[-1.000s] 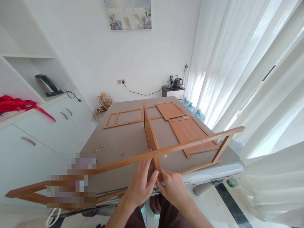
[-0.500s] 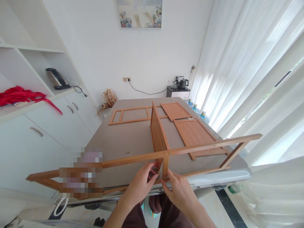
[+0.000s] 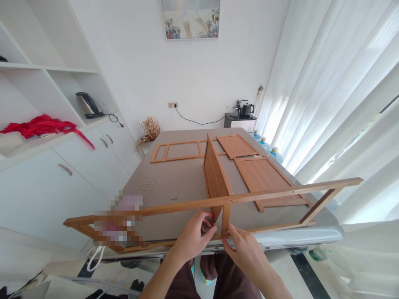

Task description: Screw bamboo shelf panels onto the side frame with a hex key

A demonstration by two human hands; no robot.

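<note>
A long wooden ladder-like frame (image 3: pixel 280 192) stands on edge across the near side of the grey table (image 3: pixel 174 182). An upright wooden panel (image 3: pixel 215 174) meets it at its middle post. My left hand (image 3: pixel 193 238) has its fingers curled against the left of that post, pinching at the joint. My right hand (image 3: pixel 245 251) pinches the foot of the post from the right. What the fingertips hold is too small to make out.
Flat on the table lie another wooden frame (image 3: pixel 177 150), two wooden panels (image 3: pixel 264 174) and several small screws (image 3: pixel 147 185). A white cabinet with a kettle (image 3: pixel 89 106) stands to the left. White curtains (image 3: pixel 336 104) hang on the right, water bottles (image 3: pixel 264 143) below.
The view has swung left, so everything sits further right in the picture. Both hands stay at the joint, with the left fingers curled closer onto the post.
</note>
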